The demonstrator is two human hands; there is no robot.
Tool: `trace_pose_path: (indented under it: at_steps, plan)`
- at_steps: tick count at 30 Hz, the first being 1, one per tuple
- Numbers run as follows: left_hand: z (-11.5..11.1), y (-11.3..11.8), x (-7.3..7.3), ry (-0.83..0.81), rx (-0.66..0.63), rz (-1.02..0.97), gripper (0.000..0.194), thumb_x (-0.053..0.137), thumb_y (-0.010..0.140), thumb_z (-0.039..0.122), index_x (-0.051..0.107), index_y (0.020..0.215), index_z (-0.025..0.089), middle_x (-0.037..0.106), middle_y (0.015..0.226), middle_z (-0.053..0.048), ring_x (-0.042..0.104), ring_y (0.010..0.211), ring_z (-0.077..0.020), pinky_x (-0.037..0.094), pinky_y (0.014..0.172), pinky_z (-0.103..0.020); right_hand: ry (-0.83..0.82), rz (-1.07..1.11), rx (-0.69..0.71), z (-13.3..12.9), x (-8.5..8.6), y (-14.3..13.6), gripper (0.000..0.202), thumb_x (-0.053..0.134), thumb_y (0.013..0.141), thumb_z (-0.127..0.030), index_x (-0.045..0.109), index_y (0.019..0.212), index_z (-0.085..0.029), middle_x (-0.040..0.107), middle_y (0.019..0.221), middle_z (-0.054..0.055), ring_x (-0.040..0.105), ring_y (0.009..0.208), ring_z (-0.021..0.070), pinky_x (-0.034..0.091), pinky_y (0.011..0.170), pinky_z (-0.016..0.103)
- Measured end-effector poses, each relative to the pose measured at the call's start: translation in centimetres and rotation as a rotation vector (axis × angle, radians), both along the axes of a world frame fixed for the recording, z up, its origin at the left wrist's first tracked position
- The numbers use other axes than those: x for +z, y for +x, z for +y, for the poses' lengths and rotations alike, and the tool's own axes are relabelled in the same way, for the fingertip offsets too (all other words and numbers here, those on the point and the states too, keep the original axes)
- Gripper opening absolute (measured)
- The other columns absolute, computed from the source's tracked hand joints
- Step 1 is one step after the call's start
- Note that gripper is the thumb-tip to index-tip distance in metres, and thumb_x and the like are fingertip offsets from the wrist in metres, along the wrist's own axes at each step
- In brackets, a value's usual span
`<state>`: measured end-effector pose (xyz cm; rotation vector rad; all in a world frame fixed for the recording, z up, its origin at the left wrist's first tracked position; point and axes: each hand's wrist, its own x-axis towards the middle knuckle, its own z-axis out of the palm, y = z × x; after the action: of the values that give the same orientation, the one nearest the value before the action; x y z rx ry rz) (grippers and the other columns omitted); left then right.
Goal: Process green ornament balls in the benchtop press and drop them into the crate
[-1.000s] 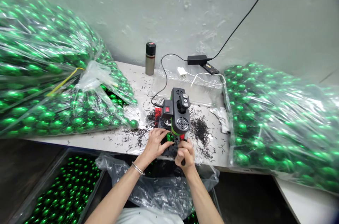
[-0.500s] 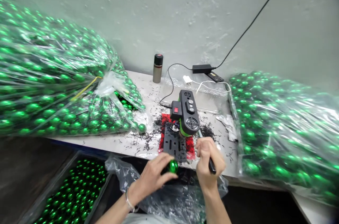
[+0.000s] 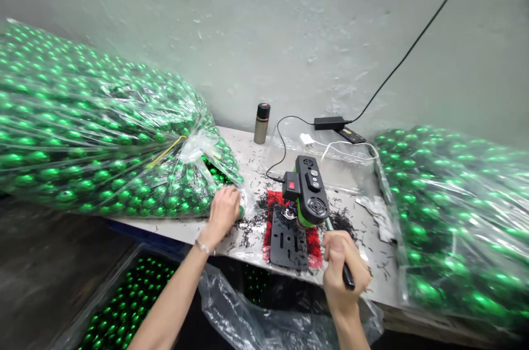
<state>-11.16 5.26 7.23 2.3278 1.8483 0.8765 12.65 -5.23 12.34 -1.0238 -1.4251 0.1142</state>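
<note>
My left hand point(image 3: 225, 211) reaches to the mouth of the big clear bag of green balls point(image 3: 103, 168) on the left, its fingers curled over a shiny green ball point(image 3: 241, 211) that shows only in part. The fingertips are mostly hidden. My right hand point(image 3: 345, 264) is wrapped around the lever handle point(image 3: 349, 277), whose black end sticks out below the fist. That lever leads up to a small black and green press machine point(image 3: 312, 190), standing over a slotted black base plate point(image 3: 288, 242) on a red mat point(image 3: 314, 248).
Small black pieces point(image 3: 341, 220) are scattered over the white table point(image 3: 173, 226). Behind stand a bottle point(image 3: 262, 124) and a power adapter point(image 3: 329, 123) with cables. A second bag of balls point(image 3: 454, 229) lies right. Below are a bin of green balls point(image 3: 132, 300) and clear plastic point(image 3: 256, 322).
My left hand has let go of its green ball below the table's front edge and moved up and left to the ball at the bag's mouth. My right hand stays on the lever.
</note>
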Motion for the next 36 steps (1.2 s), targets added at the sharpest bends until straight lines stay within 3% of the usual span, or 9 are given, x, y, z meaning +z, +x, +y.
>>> trace_pose_path:
  at_steps: [2, 5, 10, 13, 16, 19, 24, 30, 36]
  plan:
    - [3.7, -0.8, 0.8, -0.150, 0.067, 0.069, 0.026, 0.044, 0.092, 0.011, 0.070, 0.097, 0.013, 0.067, 0.112, -0.019, 0.060, 0.107, -0.0317, 0.046, 0.094, -0.047, 0.008, -0.012, -0.002, 0.0, -0.1, -0.1, 0.027, 0.046, 0.092, -0.011, 0.047, 0.066, -0.020, 0.049, 0.064, -0.001, 0.050, 0.063, 0.0138, 0.037, 0.057, 0.029]
    - [7.3, -0.8, 0.6, -0.246, 0.067, 0.062, 0.016, 0.057, 0.082, 0.010, 0.069, 0.091, 0.015, 0.068, 0.106, -0.017, 0.062, 0.105, -0.0304, 0.049, 0.089, -0.040, 0.016, -0.018, -0.008, 0.0, -0.1, -0.1, 0.023, 0.045, 0.092, -0.011, 0.049, 0.071, -0.020, 0.052, 0.068, 0.001, 0.050, 0.063, 0.0139, 0.037, 0.057, 0.030]
    - [8.4, 0.4, -0.2, -0.335, 0.071, -0.044, 0.014, 0.066, 0.074, 0.010, 0.068, 0.087, 0.015, 0.071, 0.092, -0.013, 0.067, 0.096, -0.0280, 0.051, 0.083, -0.033, 0.014, -0.021, -0.004, 0.0, -0.2, -0.1, 0.028, 0.044, 0.092, -0.011, 0.044, 0.066, -0.021, 0.049, 0.065, 0.000, 0.049, 0.063, 0.0133, 0.037, 0.057, 0.029]
    - [6.9, -0.2, 0.1, -0.343, 0.067, -0.148, 0.025, 0.061, 0.084, 0.021, 0.066, 0.108, 0.016, 0.072, 0.097, -0.011, 0.068, 0.093, -0.0253, 0.053, 0.082, -0.034, 0.010, -0.031, 0.008, 0.0, -0.2, -0.1, 0.030, 0.043, 0.093, -0.010, 0.044, 0.065, -0.021, 0.049, 0.066, 0.000, 0.050, 0.064, 0.0132, 0.038, 0.059, 0.029]
    - [3.8, -1.1, 0.6, -0.459, 0.001, -0.630, 0.043, 0.061, 0.088, 0.033, 0.057, 0.129, 0.017, 0.072, 0.097, -0.008, 0.070, 0.082, -0.0194, 0.057, 0.074, -0.031, 0.009, -0.020, 0.013, 0.0, -0.4, 0.0, 0.031, 0.043, 0.093, -0.010, 0.042, 0.063, -0.021, 0.049, 0.066, 0.000, 0.050, 0.064, 0.0129, 0.038, 0.060, 0.029]
    - [0.0, -1.1, 0.7, -0.644, -0.039, -1.293, 0.050, 0.071, 0.081, 0.025, 0.058, 0.129, 0.019, 0.072, 0.100, -0.006, 0.071, 0.081, -0.0152, 0.058, 0.074, -0.025, -0.002, -0.002, 0.005, -0.1, -0.5, -0.1, 0.032, 0.043, 0.093, -0.011, 0.042, 0.063, -0.021, 0.049, 0.066, -0.001, 0.050, 0.065, 0.0131, 0.038, 0.061, 0.029]
    - [-4.7, 1.3, -0.1, -0.825, 0.017, -1.648, 0.036, 0.063, 0.089, 0.025, 0.062, 0.124, 0.019, 0.074, 0.106, -0.008, 0.072, 0.091, -0.0159, 0.060, 0.078, -0.025, -0.032, -0.015, -0.018, -0.2, -0.4, -0.1, 0.032, 0.042, 0.094, -0.012, 0.043, 0.063, -0.021, 0.050, 0.067, 0.000, 0.049, 0.065, 0.0128, 0.038, 0.061, 0.029]
    - [-6.0, 6.1, -2.4, -0.883, -0.007, -1.576, 0.038, 0.065, 0.087, 0.023, 0.063, 0.125, 0.018, 0.075, 0.104, -0.007, 0.072, 0.093, -0.0176, 0.057, 0.091, -0.033, -0.019, -0.037, -0.019, -0.1, -0.2, -0.1, 0.032, 0.042, 0.094, -0.012, 0.043, 0.063, -0.021, 0.049, 0.066, -0.001, 0.050, 0.065, 0.0123, 0.038, 0.060, 0.028]
    - [-5.6, 9.8, -4.4, -0.639, -0.077, -1.082, 0.041, 0.068, 0.082, 0.031, 0.067, 0.119, 0.015, 0.074, 0.111, -0.009, 0.069, 0.099, -0.0219, 0.053, 0.093, -0.035, -0.007, -0.037, 0.002, -0.1, -0.2, -0.2, 0.031, 0.041, 0.093, -0.011, 0.043, 0.064, -0.021, 0.049, 0.067, -0.001, 0.050, 0.066, 0.0125, 0.039, 0.061, 0.028]
